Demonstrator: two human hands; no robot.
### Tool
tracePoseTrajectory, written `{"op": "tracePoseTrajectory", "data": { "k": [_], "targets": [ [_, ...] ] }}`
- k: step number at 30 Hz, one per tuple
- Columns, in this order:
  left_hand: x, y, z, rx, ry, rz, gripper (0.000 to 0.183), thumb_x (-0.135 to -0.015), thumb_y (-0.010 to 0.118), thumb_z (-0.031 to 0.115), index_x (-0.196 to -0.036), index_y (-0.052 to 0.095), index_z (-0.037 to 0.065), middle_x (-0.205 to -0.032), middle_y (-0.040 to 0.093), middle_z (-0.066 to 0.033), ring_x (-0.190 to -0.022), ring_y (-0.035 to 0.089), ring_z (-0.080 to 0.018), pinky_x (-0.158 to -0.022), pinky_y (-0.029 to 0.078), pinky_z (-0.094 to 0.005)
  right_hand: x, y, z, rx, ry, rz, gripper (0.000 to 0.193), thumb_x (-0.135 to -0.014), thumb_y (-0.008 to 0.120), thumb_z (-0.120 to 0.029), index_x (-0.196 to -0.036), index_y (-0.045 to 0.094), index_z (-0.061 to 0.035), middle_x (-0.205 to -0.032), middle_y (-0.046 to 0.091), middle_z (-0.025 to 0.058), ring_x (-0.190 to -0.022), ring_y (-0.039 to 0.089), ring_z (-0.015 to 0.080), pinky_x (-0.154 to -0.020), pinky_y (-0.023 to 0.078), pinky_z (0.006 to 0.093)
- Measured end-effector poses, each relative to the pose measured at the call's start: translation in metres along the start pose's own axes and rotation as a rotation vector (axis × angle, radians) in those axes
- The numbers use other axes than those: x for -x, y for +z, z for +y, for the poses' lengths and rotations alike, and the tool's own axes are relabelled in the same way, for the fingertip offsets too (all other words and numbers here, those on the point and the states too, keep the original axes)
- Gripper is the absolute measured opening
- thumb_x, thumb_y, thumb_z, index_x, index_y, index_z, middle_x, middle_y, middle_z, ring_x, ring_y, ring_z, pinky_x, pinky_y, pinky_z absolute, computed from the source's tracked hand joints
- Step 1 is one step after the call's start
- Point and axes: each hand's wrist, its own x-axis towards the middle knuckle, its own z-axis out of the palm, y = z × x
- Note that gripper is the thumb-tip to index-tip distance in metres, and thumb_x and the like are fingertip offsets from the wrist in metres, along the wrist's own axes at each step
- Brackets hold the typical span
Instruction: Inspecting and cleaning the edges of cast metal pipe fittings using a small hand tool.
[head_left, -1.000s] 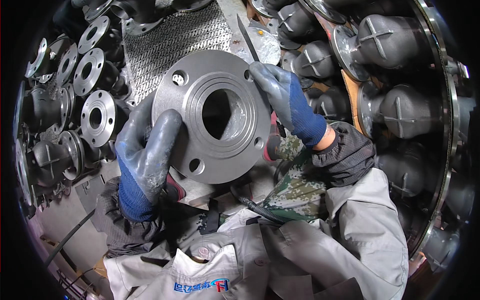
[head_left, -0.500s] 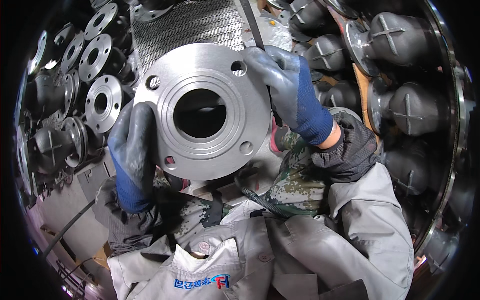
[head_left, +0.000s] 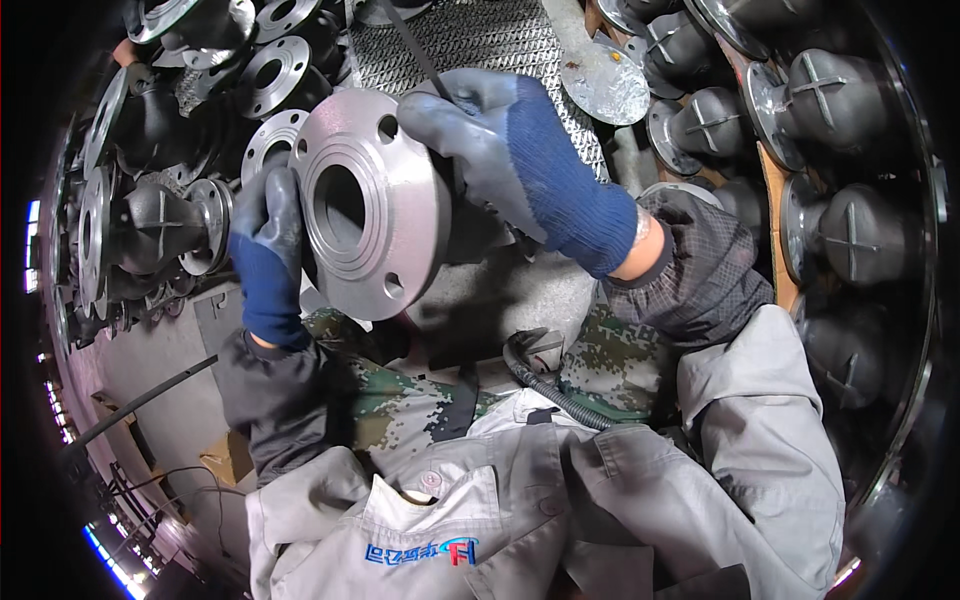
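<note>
A machined grey flange [head_left: 405, 205] with a round bore and bolt holes stands tilted in front of me, its face turned to the left. The dark body behind it is mostly in shadow. My left hand [head_left: 268, 215], in a grey-coated blue glove, is closed on the flange's left rim. Gloved the same way, my right hand [head_left: 470, 135] is closed round a long, flat dark bar that looks like a file [head_left: 418, 45], near the upper right rim. The bar slants up and away; its lower part is hidden behind the hand.
Dark flanged castings with raised crosses [head_left: 715, 122] are stacked along the right, with more flanged castings [head_left: 160, 225] at left. A patterned metal mesh sheet [head_left: 470, 50] and a round metal plate [head_left: 605, 82] lie ahead. Another person's hand [head_left: 128, 55] shows at far left. A ribbed hose [head_left: 545, 385] curves near my lap.
The flange has swung from facing me to facing left. My right hand has moved left with the file, which leans more to the left; my left hand keeps its hold on the rim.
</note>
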Motion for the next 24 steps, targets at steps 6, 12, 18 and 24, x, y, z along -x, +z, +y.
{"op": "tracePoseTrajectory", "data": {
  "k": [6, 12, 18, 24],
  "targets": [
    [0.051, 0.043, 0.098, -0.479, 0.25, -0.064, 0.079, -0.074, 0.068, 0.013, -0.142, 0.029, 0.001, -0.093, 0.064, -0.0176, -0.08, 0.065, -0.0252, -0.073, 0.053, -0.034, 0.005, 0.004, -0.004, -0.065, 0.008, -0.251, 0.033, -0.092, 0.051, -0.031, -0.103, 0.063, -0.0022, -0.075, 0.066, 0.0071, -0.056, 0.061, 0.009, -0.048, 0.046, 0.0197],
    [0.061, 0.018, 0.054, -0.206, 0.179, -0.167, 0.089, -0.066, 0.066, 0.0, -0.145, 0.024, 0.003, -0.14, 0.038, -0.021, -0.126, 0.044, -0.0282, -0.102, 0.038, -0.0359, 0.01, -0.07, 0.035, -0.064, 0.349, 0.243, 0.042, -0.096, 0.038, -0.037, -0.109, 0.062, -0.0046, -0.081, 0.069, 0.0102, -0.061, 0.062, 0.0102, -0.053, 0.047, 0.0197],
    [0.065, -0.006, 0.029, -0.12, 0.123, -0.141, 0.086, -0.067, 0.052, -0.01, -0.146, 0.021, 0.004, -0.141, 0.038, -0.0138, -0.119, 0.047, -0.0196, -0.098, 0.038, -0.0297, 0.071, -0.058, 0.126, 0.088, 0.69, 0.256, 0.037, -0.089, 0.048, -0.031, -0.093, 0.061, 0.0037, -0.074, 0.064, 0.0121, -0.065, 0.061, 0.0205, -0.067, 0.049, 0.0343],
    [0.07, -0.023, 0.013, 0.011, -0.181, 0.0, 0.079, -0.073, 0.05, -0.008, -0.147, 0.022, 0.005, -0.12, 0.052, -0.0074, -0.091, 0.054, -0.0111, -0.079, 0.044, -0.0213, 0.091, -0.01, 0.126, 0.227, 0.527, 0.151, 0.035, -0.091, 0.052, -0.027, -0.111, 0.06, 0.0008, -0.097, 0.065, 0.0218, -0.092, 0.064, 0.0301, -0.08, 0.048, 0.036]
  ]
}}
